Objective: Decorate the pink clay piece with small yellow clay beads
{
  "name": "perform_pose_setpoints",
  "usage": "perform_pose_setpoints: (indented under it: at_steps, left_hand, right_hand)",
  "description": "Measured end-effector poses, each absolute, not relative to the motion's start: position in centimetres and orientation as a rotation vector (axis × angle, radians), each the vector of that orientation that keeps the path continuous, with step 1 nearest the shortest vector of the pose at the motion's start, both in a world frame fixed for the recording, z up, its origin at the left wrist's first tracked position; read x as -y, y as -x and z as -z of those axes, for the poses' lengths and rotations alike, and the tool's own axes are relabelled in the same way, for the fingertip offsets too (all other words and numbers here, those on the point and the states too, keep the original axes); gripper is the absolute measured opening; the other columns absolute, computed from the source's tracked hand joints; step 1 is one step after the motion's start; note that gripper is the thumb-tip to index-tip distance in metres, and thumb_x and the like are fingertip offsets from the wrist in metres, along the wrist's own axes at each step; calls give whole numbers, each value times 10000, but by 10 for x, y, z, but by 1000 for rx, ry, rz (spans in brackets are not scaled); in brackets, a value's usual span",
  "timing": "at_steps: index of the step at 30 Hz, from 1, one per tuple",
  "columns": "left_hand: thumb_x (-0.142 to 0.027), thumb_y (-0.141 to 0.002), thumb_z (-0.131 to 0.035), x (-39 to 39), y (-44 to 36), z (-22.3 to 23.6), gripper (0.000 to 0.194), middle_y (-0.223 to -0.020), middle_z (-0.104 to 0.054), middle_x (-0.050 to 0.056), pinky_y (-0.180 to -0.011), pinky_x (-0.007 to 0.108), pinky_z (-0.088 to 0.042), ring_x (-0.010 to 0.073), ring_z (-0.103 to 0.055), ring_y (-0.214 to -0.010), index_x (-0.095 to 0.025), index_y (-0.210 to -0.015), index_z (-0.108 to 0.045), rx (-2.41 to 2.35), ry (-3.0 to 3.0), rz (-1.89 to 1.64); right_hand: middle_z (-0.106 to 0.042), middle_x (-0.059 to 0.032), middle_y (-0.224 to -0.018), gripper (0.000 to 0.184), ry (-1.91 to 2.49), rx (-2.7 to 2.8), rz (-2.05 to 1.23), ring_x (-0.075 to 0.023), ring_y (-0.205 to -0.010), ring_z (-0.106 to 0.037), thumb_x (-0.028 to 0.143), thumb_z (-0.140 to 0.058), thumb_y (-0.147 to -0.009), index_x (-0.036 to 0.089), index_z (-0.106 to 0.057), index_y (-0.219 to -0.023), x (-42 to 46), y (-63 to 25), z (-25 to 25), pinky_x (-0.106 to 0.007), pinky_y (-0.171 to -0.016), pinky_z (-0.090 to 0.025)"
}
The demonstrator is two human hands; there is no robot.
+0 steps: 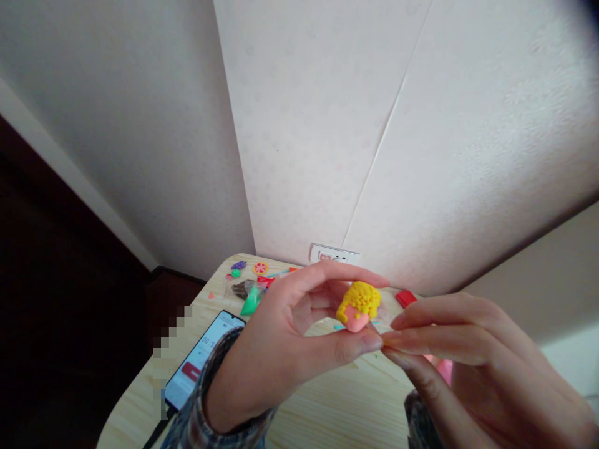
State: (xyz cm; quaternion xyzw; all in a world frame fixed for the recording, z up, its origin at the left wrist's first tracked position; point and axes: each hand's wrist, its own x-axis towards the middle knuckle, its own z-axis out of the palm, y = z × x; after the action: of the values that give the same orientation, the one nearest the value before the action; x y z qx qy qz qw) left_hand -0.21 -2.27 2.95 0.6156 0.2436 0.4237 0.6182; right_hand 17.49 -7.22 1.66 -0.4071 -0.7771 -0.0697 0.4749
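Over the table, the clay piece is being held between thumb and fingers of the half-curled left hand, while the farther right hand is being pinched closed beside the left thumb, any hold being hidden.

The moulded piece is yellow above, pink below. From it, the block at three o'clock is red; the disc toward ten, orange with red-and-pale segments; the left sleeve toward eight, blue-grey plaid.
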Motion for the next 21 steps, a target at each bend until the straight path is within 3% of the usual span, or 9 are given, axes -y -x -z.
perform_pose_setpoints:
  at_steps: [9,18,21]
  left_hand:
    - [-142,-775,-743,22,2,-30,258,-1002,-740,28,-860,264,-549,152,-678,-928,-194,-1022,-693,-549,-1397,-968]
    - [-170,-762,-763,22,2,-27,253,-767,-642,-19,-800,258,-542,129,-636,-785,-198,-1008,-709,-557,-1375,-985]
    - [-159,-767,-760,22,3,-27,265,-834,-677,-8,-811,244,-541,132,-648,-835,-202,-1023,-708,-559,-1385,-985]
  right_hand:
    - [-689,-24,-832,135,1009,1952,197,-159,-752,-682,95,-605,-866,219,-641,-905,72,-180,-16,-278,-593,-518]
    - [-708,-49,-891,143,1028,1892,140,-198,-774,-701,133,-634,-859,233,-683,-949,76,-182,-12,-299,-604,-555]
    - [-725,-54,-875,150,1019,1899,105,-224,-745,-711,149,-645,-855,249,-709,-946,75,-181,-15,-321,-596,-568]
